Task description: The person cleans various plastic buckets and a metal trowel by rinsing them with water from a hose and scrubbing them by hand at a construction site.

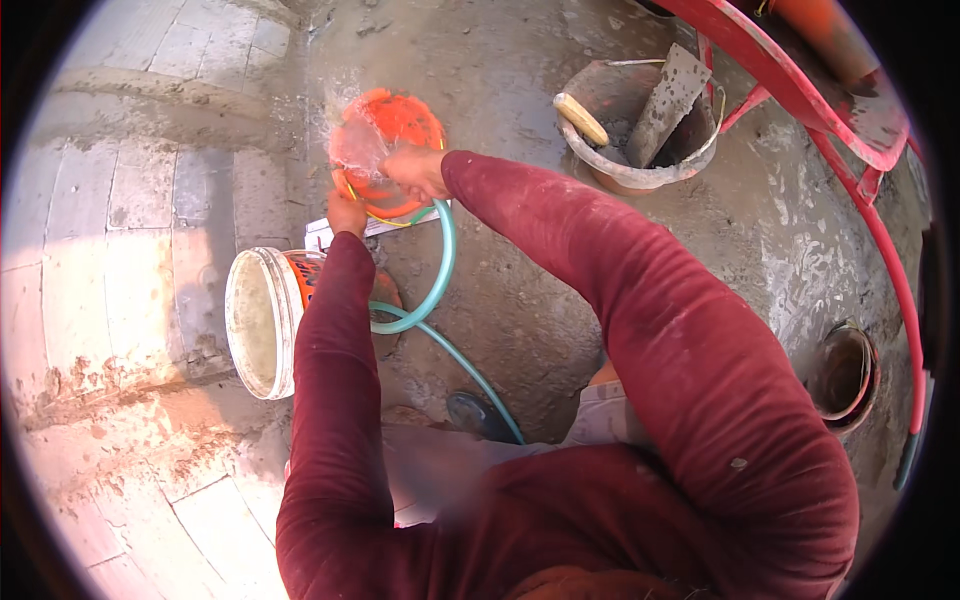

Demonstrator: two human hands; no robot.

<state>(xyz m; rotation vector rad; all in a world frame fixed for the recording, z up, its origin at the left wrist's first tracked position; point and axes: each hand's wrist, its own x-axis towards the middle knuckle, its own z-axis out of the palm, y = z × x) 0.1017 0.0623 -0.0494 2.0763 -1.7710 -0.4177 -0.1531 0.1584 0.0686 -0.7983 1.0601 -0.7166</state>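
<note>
My right hand (pixel 415 170) grips the end of a green hose (pixel 440 265), and water sprays over an orange round lid-like object (pixel 385 135) just beyond it. My left hand (pixel 346 213) holds the lower edge of that orange object. The hose loops down toward my body. Both sleeves are dark red. Splashing water blurs the orange object's left side.
A white-rimmed orange bucket (pixel 260 320) lies on its side at my left forearm. A mortar-caked bucket (pixel 640 135) with a trowel stands at the back right. A red metal frame (pixel 860 190) curves down the right, with a small pot (pixel 845 375) beside it. Wet concrete floor surrounds me.
</note>
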